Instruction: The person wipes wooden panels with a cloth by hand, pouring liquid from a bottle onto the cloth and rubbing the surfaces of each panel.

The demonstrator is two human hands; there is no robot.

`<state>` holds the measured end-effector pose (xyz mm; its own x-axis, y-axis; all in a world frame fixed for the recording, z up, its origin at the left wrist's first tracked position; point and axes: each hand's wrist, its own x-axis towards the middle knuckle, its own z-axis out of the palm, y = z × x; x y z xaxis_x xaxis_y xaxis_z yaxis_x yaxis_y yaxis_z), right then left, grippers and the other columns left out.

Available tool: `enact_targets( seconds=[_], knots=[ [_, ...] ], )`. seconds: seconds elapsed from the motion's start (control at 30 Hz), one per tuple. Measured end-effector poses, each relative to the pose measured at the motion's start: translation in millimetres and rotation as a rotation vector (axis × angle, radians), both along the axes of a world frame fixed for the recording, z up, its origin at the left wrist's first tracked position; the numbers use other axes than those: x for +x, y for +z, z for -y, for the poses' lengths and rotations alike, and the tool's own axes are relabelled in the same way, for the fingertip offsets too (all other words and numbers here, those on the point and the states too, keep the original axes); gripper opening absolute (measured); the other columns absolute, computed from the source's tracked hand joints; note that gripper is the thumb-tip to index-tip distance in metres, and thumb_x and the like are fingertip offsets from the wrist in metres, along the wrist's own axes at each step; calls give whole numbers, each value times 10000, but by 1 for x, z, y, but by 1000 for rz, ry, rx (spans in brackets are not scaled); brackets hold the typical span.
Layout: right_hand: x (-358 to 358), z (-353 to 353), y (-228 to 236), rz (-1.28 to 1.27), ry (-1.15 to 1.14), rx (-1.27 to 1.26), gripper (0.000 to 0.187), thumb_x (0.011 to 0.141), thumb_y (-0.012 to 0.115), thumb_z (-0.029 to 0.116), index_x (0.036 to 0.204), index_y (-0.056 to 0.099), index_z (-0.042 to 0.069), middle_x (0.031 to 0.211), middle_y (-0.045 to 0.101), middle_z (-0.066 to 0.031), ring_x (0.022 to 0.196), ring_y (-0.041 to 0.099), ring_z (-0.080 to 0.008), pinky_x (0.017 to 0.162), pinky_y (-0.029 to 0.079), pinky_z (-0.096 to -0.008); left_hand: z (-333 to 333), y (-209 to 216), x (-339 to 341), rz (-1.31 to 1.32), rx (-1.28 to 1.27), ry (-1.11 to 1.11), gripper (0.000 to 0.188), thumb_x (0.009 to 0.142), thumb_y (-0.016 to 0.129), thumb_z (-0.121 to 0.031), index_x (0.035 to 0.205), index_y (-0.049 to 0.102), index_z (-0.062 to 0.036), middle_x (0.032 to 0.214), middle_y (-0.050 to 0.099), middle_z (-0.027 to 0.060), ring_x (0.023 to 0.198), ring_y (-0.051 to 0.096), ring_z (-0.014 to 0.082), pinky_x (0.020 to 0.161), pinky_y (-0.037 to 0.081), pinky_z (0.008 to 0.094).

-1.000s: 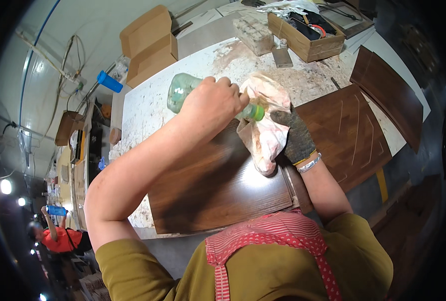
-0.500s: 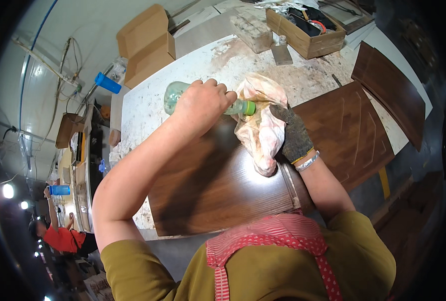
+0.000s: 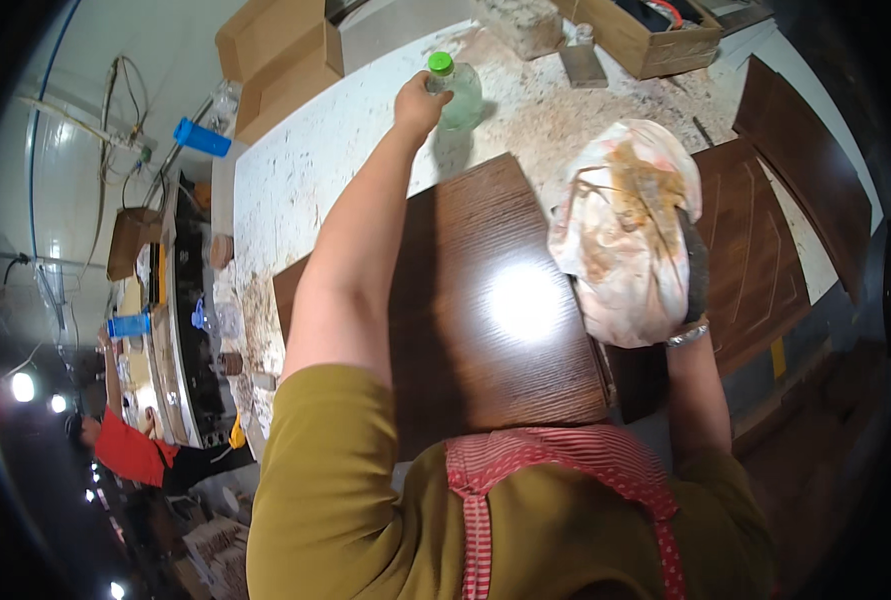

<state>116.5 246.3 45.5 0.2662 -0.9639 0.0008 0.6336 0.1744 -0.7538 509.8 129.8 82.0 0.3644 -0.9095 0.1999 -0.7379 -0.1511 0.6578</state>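
At the far side of the table my bare left hand (image 3: 421,104) grips the neck of a pale green clear bottle (image 3: 465,105). The bottle stands close to upright, its bright green cap (image 3: 440,63) on top. A white rag (image 3: 625,285) with brown stains covers most of my right hand (image 3: 698,268), which wears a dark work glove. Only the glove's edge shows beside the cloth; its fingers are hidden. The rag is over the right edge of a dark brown wood-grain panel (image 3: 465,300), which reflects a bright light.
More brown panels (image 3: 745,235) lie at the right, one curved panel (image 3: 805,150) beyond. An open cardboard box (image 3: 285,70) and a carton of tools (image 3: 655,45) stand at the back of the stained white table (image 3: 275,215). A person in red (image 3: 130,450) works at the far left.
My left hand has carried the bottle away from the rag to the far table, turning it from tipped to upright. My right hand has moved right with the rag, now spread with its stain facing up.
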Motion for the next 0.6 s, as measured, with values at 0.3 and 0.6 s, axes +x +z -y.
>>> enact_targets(
  seconds=[0.3, 0.6],
  knots=[
    [-37, -11, -8, -688, -139, -404, 446, 942, 484, 254, 1288, 443, -24, 1255, 522, -116, 1140, 492, -203, 980, 397, -319, -74, 23, 71, 145, 116, -117, 952, 741, 689, -536, 1415, 240, -35, 1340, 415, 271, 1222, 440, 369, 1004, 367, 403],
    [12, -25, 109, -799, 254, -307, 402, 855, 570, 191, 1199, 530, -13, 1164, 567, -139, 1072, 542, -226, 922, 425, -337, -341, -1, 159, 508, 129, -109, 508, 919, 470, -418, 1287, 470, -68, 1301, 488, 157, 1200, 437, 344, 1011, 347, 381]
  ],
)
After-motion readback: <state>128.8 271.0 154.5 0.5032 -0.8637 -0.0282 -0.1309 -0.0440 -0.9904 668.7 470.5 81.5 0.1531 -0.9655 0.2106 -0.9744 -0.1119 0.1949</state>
